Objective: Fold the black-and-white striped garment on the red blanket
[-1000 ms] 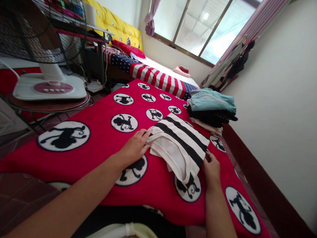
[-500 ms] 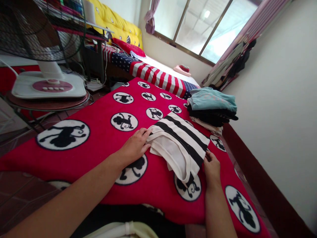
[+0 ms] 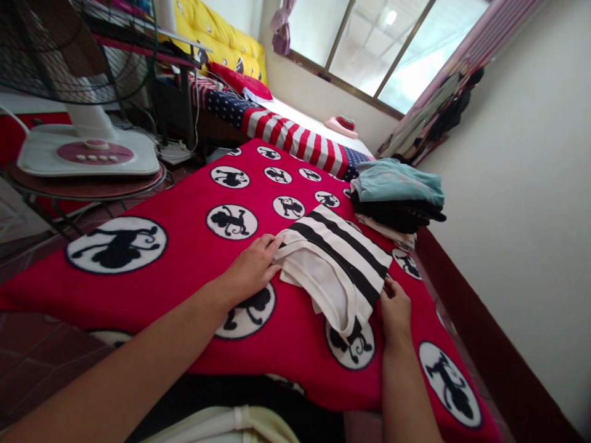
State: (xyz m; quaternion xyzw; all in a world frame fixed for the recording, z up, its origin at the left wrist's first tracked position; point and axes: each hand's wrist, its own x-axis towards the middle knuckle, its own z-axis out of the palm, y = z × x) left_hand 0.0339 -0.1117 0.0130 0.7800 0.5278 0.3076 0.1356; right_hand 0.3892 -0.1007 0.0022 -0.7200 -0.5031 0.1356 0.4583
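A black-and-white striped shirt (image 3: pixel 339 243), folded into a rough rectangle, lies on the red blanket (image 3: pixel 170 314) with its white neckline facing me. At its left edge, my left hand (image 3: pixel 253 266) grips the cloth between thumb and fingers. My right hand (image 3: pixel 395 307) pinches the shirt's right edge, its fingertips partly tucked under the fabric. Past the shirt, to the right, stands a pile of folded clothes (image 3: pixel 397 184) with a light blue garment on top and dark and pale ones beneath.
A white fan (image 3: pixel 87 147) stands on a round stool (image 3: pixel 87 183) at the left. Behind the blanket is a bed with a stars-and-stripes cover (image 3: pixel 295 138) and a red pillow (image 3: pixel 240 82). A white wall (image 3: pixel 521 166) runs along the right, with hanging clothes (image 3: pixel 438 117) near the window.
Both hands keep their hold on the striped shirt, which stays in place. Only the camera view has shifted slightly.
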